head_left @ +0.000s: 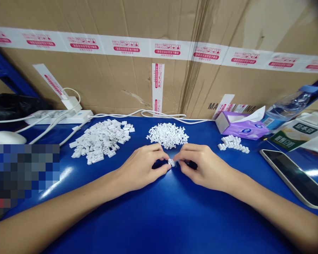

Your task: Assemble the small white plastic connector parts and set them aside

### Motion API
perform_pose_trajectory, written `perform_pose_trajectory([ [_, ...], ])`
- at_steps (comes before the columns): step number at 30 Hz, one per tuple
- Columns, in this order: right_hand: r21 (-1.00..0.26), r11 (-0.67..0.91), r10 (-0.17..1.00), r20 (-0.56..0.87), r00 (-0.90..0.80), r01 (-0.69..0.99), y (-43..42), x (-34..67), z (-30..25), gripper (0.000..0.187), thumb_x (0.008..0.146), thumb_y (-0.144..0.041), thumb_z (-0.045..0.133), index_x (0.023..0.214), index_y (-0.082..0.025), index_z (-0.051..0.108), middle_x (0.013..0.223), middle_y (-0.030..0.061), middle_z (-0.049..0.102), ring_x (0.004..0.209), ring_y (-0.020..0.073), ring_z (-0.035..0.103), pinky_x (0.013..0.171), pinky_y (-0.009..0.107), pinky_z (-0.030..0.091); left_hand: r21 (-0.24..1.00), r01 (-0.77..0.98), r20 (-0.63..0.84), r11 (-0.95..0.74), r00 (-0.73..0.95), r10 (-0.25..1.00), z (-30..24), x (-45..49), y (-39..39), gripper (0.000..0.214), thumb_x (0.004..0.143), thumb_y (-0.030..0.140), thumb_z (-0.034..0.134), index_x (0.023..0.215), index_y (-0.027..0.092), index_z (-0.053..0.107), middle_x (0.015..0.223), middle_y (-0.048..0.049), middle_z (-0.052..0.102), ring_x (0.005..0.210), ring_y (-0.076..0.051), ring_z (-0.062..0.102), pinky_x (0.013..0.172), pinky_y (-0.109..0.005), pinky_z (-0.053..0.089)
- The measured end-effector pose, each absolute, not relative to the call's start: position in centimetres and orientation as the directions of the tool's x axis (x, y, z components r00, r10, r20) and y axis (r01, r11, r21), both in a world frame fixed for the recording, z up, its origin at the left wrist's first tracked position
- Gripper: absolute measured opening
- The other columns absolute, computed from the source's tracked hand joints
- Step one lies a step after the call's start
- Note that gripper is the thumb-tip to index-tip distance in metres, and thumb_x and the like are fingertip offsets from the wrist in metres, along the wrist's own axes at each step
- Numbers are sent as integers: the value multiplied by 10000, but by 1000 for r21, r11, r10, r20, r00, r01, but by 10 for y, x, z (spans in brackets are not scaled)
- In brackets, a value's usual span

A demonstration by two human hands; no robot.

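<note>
Fingers [161,154] of both hands are curled in narrow, tips facing each other at mid-bench.

Item 1: left hand [140,167], forefinger and thumb closed on a small white plastic piece [171,162]. The piece sits between my hands, at the inner end of this grip.

Item 2: right hand [206,165], fingers bunched just beside the same piece. I cannot tell whether they touch it or hold anything else.

Item 3: blue work surface [159,218], under both forearms and everything below.

Item 4: heap of flat, rectangular white plastic parts [99,139], up and to the left of my left hand.

Item 5: heap of much smaller white plastic parts [167,135], directly ahead of my hands, near my fingertips.

Item 6: short, loose row of white parts [233,144], ahead of and right of my right hand.

Item 7: purple tissue box [241,126], behind that row, with a plastic water bottle [288,106] lying to its right.

Item 8: phone or tablet [294,176], lying face up at the right edge.

Item 9: white power strip [58,117] with cables, beside a white computer mouse [9,137], far left.

Item 10: cardboard cartons [95,81], banded with red-printed white tape, forming the wall behind the bench.
</note>
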State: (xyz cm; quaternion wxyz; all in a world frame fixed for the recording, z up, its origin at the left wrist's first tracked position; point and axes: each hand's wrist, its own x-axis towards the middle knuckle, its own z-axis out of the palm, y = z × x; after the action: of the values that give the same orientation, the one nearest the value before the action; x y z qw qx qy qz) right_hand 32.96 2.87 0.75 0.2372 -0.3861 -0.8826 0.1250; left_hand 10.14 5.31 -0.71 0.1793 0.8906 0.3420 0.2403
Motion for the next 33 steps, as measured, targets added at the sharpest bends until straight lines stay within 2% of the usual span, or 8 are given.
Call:
perform_pose_trajectory([
  [3, -407, 674, 737, 303, -604, 617, 29, 331, 7, 240, 917, -157, 601, 1115, -184, 735, 957, 57, 690, 831, 179, 641, 735, 310, 499, 486, 517, 308, -704, 653, 692, -7, 102, 53, 130, 917, 253, 669, 987, 179, 751, 912, -35, 664, 789, -169, 629, 657, -277, 461],
  [7, -432, 694, 717, 343, -607, 577, 30, 325, 5, 183, 938, -223, 645, 1093, -178, 729, 985, 64, 723, 942, 210, 625, 832, 343, 500, 486, 514, 309, -707, 656, 689, -7, 102, 55, 109, 903, 211, 664, 967, 173, 743, 902, -29, 658, 776, -164, 622, 655, -278, 454],
  [14, -501, 697, 714, 412, -566, 513, 30, 317, 1, 76, 899, -135, 692, 958, -170, 725, 984, 38, 766, 897, 183, 616, 849, 338, 492, 475, 508, 300, -718, 674, 675, -6, 101, 55, 100, 917, 222, 653, 921, 173, 740, 874, -19, 638, 773, -160, 607, 680, -292, 451],
  [22, -532, 688, 718, 397, -572, 494, 35, 324, 0, 134, 874, -64, 677, 881, -183, 738, 866, 13, 758, 841, 170, 611, 807, 320, 499, 489, 517, 295, -702, 660, 691, -6, 101, 55, 111, 914, 243, 673, 976, 194, 751, 890, -15, 644, 776, -152, 611, 650, -270, 441],
  [28, -547, 653, 751, 384, -537, 523, 32, 321, 2, 215, 852, -48, 656, 995, -177, 752, 867, 26, 749, 832, 165, 639, 764, 304, 503, 486, 518, 300, -704, 658, 690, -5, 102, 53, 110, 917, 243, 668, 973, 196, 750, 878, -17, 646, 781, -159, 614, 648, -270, 442],
  [33, -522, 634, 766, 326, -554, 571, 31, 318, 3, 171, 897, -110, 629, 939, -187, 776, 845, 42, 744, 826, 182, 630, 768, 328, 494, 473, 517, 304, -714, 664, 683, -5, 102, 55, 118, 922, 259, 662, 946, 187, 752, 878, -26, 644, 784, -167, 614, 666, -282, 458],
])
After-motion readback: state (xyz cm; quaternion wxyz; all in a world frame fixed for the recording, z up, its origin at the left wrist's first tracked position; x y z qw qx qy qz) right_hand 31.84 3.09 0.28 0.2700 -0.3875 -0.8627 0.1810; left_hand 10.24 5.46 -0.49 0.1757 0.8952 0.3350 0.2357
